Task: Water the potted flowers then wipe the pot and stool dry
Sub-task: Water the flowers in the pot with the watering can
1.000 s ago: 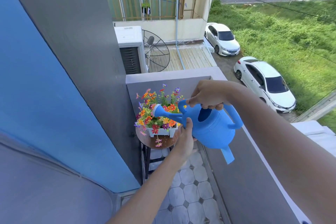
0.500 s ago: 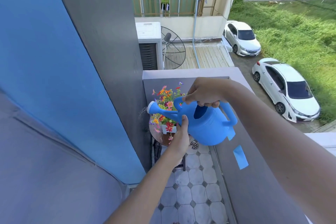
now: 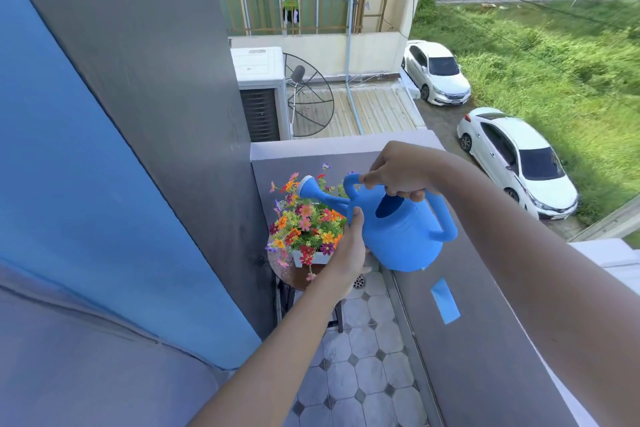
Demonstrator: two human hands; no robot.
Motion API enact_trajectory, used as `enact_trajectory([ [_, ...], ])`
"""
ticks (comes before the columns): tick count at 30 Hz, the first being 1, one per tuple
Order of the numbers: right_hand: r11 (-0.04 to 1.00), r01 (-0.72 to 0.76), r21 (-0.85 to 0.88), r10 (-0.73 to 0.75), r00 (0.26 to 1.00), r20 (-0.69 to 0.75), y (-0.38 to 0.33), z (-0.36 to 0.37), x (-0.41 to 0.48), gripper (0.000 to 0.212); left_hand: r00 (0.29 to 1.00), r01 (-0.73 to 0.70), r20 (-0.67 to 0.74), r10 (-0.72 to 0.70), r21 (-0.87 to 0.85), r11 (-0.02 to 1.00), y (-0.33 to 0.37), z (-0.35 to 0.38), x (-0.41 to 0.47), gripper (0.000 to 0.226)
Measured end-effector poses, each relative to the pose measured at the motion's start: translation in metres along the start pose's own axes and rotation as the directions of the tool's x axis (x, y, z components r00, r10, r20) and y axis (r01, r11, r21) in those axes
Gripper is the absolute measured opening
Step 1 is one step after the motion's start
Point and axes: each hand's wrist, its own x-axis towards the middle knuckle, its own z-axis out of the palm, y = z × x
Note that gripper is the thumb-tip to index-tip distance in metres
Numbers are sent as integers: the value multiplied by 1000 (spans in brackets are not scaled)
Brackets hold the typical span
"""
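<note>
The right hand [image 3: 398, 177] grips the top handle of the blue watering can [image 3: 405, 236]; its fingers are curled together round the handle, clamped on it. The can hangs in the air over the right side of the flowers [image 3: 308, 222], w/ the spout pointing left and its round rose [image 3: 308, 188] above the blooms. No water stream can be made out.

The left hand [image 3: 346, 253] is against the front of the can, below the spout base. The thumb lies straight up on the blue plastic; the other fingers are hidden behind the hand, so it is not possible to tell if they are curled or apart.

The flowers (orange, red, pink, purple, etc.) stand in a small white pot [image 3: 313, 258], and the pot sits on a round brown stool [image 3: 294, 276] in the far left corner of the balcony, just beside the grey wall [image 3: 156, 114].

On the right runs the grey parapet [image 3: 485, 340], w/ a strip of blue tape [image 3: 445, 300] on it. The floor tiles [image 3: 360, 374] are light w/ small dark diamonds; a drain [image 3: 359, 281] shows near the stool. Far below, two white cars [image 3: 516, 156] are parked beside grass.
</note>
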Motion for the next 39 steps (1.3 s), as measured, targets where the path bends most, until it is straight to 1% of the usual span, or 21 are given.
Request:
enact_trajectory([
  [2, 1000, -14, 15, 14, 999, -38, 9, -5, 1, 35, 1000, 11, 20, -12, 26, 1000, 3, 6, 9, 57],
  [6, 997, -42, 68, 49, 993, -104, 27, -12, 6, 39, 999, -41, 34, 39, 44, 998, 9, 17, 24, 49],
  [8, 993, -54, 102, 66, 991, -120, 35, -14, 10, 41, 999, -40, 33, 39, 44, 998, 10, 21, 31, 45],
  [10, 992, -67, 108, 81, 988, -130, 43, -14, 13, 44, 999, -3, 32, 2, 44, 999, 4, 24, 41, 47],
  [13, 990, -90, 106, 104, 985, -137, 56, -12, 14, 46, 995, 85, 46, -89, 82, 993, -4, 30, 48, 60],
  [16, 986, -111, 122, 127, 983, -133, 70, -12, 11, 43, 993, 107, 42, -112, 117, 987, -14, 38, 51, 56],
  [18, 984, -118, 133, 137, 980, -142, 81, -13, 5, 46, 992, 120, 24, -125, 150, 981, -22, 45, 56, 58],
  [20, 982, -112, 152, 136, 978, -158, 96, -14, -1, 47, 992, 127, 7, -129, 131, 983, -26, 54, 56, 55],
  [22, 977, -108, 183, 141, 974, -179, 111, -13, -10, 42, 993, 118, 11, -120, 106, 987, -27, 64, 56, 49],
  [25, 961, -109, 252, 168, 960, -225, 141, -12, -22, 37, 989, 97, 92, -115, 181, 979, -32, 83, 55, 49],
  [27, 946, -112, 303, 193, 949, -249, 160, -11, -29, 36, 987, 95, 110, -119, 204, 974, -37, 94, 57, 47],
  [29, 922, -105, 371, 221, 934, -283, 181, -10, -37, 37, 983, 105, 125, -137, 238, 966, -43, 109, 61, 39],
  [33, 853, -86, 514, 307, 880, -362, 225, -4, -55, 49, 971, 106, 181, -158, 269, 957, -50, 147, 63, 28],
  [35, 802, -71, 593, 363, 846, -390, 247, 2, -66, 48, 957, 109, 228, -179, 292, 950, -60, 164, 67, 24],
  [36, 752, -63, 656, 416, 817, -399, 267, 3, -76, 42, 946, 108, 258, -197, 322, 940, -69, 183, 69, 24],
  [37, 703, -49, 709, 464, 787, -406, 284, 4, -86, 34, 936, 99, 283, -209, 358, 929, -77, 200, 73, 33],
  [39, 630, -9, 777, 507, 762, -402, 291, 12, -91, 21, 935, 78, 290, -203, 392, 917, -81, 203, 80, 56],
])
